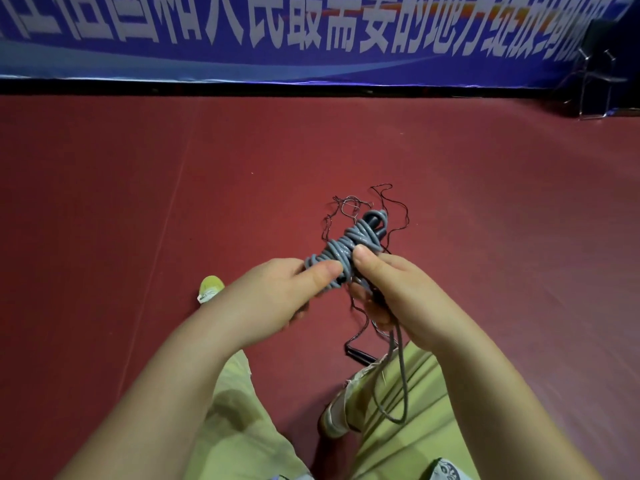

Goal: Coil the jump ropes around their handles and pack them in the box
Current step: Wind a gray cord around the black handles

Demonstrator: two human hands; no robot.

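Note:
A grey jump rope point(349, 245) is wound in many turns around its dark handles, whose black end point(372, 219) pokes out at the far tip. My left hand point(277, 296) pinches the near end of the bundle between thumb and fingers. My right hand point(391, 289) grips the bundle from the right, thumb on the coils. A loose grey loop point(398, 382) hangs from my right hand over my leg. A thin dark rope point(398, 216) lies tangled on the floor behind, and its black handle point(360, 355) lies near my knee. No box is in view.
I sit on a red floor point(138, 202) with olive trousers point(239, 427) and light shoes point(210, 288) in view. A blue banner point(277, 36) runs along the far wall. A metal chair frame point(595, 84) stands at the far right.

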